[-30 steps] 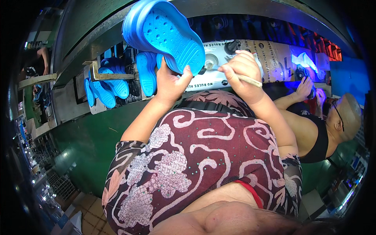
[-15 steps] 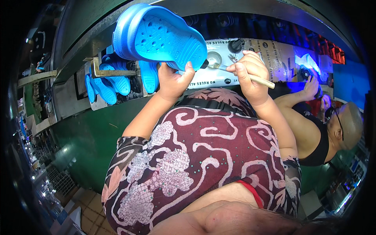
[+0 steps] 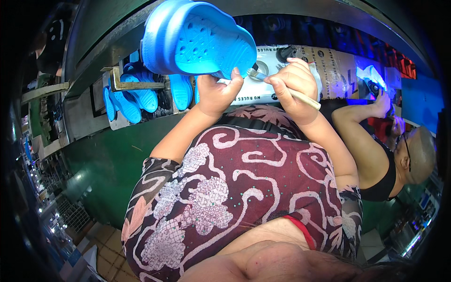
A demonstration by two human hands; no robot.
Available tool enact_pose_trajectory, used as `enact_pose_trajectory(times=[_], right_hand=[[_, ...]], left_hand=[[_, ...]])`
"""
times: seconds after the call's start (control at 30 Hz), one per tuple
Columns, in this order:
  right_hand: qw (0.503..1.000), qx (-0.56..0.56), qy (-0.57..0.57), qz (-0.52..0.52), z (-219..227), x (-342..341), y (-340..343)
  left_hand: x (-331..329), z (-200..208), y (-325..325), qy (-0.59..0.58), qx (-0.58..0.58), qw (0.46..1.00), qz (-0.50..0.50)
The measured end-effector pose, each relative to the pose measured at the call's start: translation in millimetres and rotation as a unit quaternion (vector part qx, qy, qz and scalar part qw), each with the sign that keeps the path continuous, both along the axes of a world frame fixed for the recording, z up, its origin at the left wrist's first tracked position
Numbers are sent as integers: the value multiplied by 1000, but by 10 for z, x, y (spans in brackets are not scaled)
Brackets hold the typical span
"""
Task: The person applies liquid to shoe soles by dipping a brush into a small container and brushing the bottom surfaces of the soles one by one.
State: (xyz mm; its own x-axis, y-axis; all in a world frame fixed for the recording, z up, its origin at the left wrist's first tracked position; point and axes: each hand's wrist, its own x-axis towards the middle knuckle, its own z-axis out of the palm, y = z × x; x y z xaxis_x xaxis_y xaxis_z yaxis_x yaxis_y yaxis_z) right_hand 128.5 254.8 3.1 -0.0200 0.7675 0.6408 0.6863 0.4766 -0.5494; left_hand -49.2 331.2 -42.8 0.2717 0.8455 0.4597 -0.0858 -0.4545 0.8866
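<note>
My left hand is closed on the heel-side edge of a blue foam clog, thumb on its near rim. The clog is held up and tilted, its broad, hole-patterned face turned toward me. In my right hand is a small brush with a pale wooden handle and a metal band. Its bristles point left, close to the clog's narrow end; whether they touch it I cannot tell. Behind the brush, a round shallow dish sits on a white printed sheet, partly hidden.
More blue clogs stand on the left beside a metal bracket. A black container is on the sheet's far side, next to printed cardboard. At right, another person works under bluish light. A metal beam runs along the far left.
The clog and my left hand have shifted slightly right and up. The brush has turned a little and its bristle end is nearer the clog. The other person's arm has moved.
</note>
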Motion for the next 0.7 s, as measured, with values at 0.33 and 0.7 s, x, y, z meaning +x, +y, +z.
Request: enact_pose_trajectory(times=[0.33, 0.7], right_hand=[[991, -3, 132, -4, 2, 53, -15], [987, -42, 148, -42, 43, 60, -41]], left_hand=[[8, 66, 33, 33, -24, 999, 16], [6, 197, -14, -3, -164, 985, -42]])
